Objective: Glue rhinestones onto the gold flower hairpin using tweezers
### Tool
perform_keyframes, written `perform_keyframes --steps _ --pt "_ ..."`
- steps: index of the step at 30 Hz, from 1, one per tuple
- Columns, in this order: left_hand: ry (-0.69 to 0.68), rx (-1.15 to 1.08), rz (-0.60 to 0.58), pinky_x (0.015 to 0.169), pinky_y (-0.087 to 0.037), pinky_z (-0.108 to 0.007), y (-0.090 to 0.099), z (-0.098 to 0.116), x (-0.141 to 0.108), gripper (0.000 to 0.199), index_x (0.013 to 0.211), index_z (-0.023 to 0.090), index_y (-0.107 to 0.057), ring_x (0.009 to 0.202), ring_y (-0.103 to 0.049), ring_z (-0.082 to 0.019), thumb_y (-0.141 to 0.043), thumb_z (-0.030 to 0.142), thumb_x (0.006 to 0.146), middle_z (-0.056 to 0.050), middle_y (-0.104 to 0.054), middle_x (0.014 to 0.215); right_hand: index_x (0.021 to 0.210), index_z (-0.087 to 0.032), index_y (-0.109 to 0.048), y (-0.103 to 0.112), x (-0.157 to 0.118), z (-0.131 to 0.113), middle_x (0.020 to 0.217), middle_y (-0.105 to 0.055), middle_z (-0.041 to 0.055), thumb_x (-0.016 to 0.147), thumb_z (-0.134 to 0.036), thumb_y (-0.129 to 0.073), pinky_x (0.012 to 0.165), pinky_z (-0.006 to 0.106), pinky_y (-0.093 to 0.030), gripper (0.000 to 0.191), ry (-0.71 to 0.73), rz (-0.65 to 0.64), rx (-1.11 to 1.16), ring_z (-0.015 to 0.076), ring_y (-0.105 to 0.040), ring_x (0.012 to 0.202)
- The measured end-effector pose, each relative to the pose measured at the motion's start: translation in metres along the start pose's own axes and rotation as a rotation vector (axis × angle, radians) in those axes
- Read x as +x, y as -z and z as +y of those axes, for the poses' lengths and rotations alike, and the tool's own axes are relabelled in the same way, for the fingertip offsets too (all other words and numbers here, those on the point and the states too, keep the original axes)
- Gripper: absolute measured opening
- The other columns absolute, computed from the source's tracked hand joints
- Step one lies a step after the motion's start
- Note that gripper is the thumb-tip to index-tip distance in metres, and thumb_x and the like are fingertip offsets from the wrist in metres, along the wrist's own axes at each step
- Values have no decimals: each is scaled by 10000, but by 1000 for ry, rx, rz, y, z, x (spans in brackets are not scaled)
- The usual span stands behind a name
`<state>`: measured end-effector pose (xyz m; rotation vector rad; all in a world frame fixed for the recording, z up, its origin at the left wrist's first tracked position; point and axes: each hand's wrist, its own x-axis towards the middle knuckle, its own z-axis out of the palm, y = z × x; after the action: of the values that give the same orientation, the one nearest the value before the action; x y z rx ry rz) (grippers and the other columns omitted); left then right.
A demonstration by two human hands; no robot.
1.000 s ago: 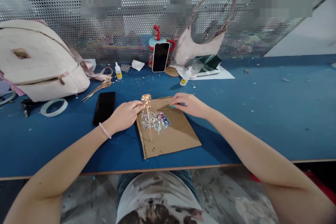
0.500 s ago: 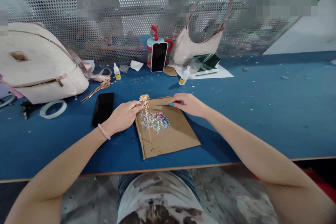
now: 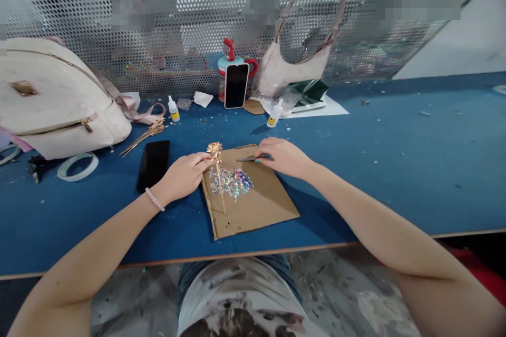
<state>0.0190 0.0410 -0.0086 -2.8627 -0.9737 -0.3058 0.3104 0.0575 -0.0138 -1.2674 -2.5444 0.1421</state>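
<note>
My left hand [image 3: 187,174] pinches a gold hair stick [image 3: 220,181] near its flower-shaped head; its long pin slants down toward me over the cardboard. Closed around thin dark tweezers is my right hand [image 3: 281,157], at the far right edge of the cardboard. The tips of the tweezers [image 3: 245,158] point left, toward the flower head. A heap of shiny, multicoloured small rhinestones [image 3: 236,183] lies on the brown cardboard [image 3: 264,208], partly behind the pin. Whether a stone sits between the tweezer tips is too small to tell.
More gold hair sticks [image 3: 142,136] lie at the left by a white backpack [image 3: 59,100]. Near my left forearm are a black phone [image 3: 153,165] and a tape roll [image 3: 78,167]. Small glue bottles [image 3: 275,114], a propped phone [image 3: 236,86] and a handbag [image 3: 294,71] stand at the back.
My right hand has turned slightly, and the tweezers now show more of their length. The left hand keeps its hold on the hair stick. The whole view has shifted a little.
</note>
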Motion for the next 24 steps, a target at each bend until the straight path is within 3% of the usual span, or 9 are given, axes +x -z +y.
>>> perform_keyframes --steps 3,7,12,15,20,24 --pt "-2 -3 -1 855 -487 -378 0 0 0 373 1176 107 -534 1039 -550 -229 -395 50 835 -126 -546 1169 781 -179 -636 -1 0 2 804 -621 54 768 -190 -501 688 329 -433 137 -124 68 103 182 -557 740" --pt "-2 -2 1 860 -483 -384 1 0 0 365 1177 104 -532 1055 -542 -237 -402 57 839 -131 -545 1168 815 -174 -610 1 2 7 749 -635 27 738 -296 -531 567 277 -403 164 -326 152 556 128 -516 600" --pt "2 -3 4 866 -476 -372 1 1 0 331 1165 118 -534 1063 -539 -230 -390 84 869 -120 -546 1164 835 -177 -557 2 3 5 781 -674 40 702 -338 -576 460 228 -344 209 -505 94 1105 74 -450 487" --pt "6 -3 2 853 -477 -355 2 1 0 325 1161 128 -537 1057 -540 -225 -398 85 870 -112 -548 1161 895 -178 -562 2 2 1 810 -665 51 723 -314 -565 485 230 -388 219 -531 60 1308 85 -512 539" --pt "3 -1 1 837 -479 -363 2 2 1 313 1160 116 -541 1045 -543 -231 -395 98 885 -123 -560 1130 925 -181 -585 -4 2 -2 889 -656 49 725 -250 -579 566 237 -453 212 -456 68 1449 89 -558 629" --pt "-6 0 3 832 -484 -365 1 2 1 320 1165 114 -539 1043 -545 -229 -383 93 886 -123 -559 1140 823 -175 -600 -14 3 -7 862 -661 51 690 -294 -641 609 260 -477 183 -428 101 1292 108 -577 666"
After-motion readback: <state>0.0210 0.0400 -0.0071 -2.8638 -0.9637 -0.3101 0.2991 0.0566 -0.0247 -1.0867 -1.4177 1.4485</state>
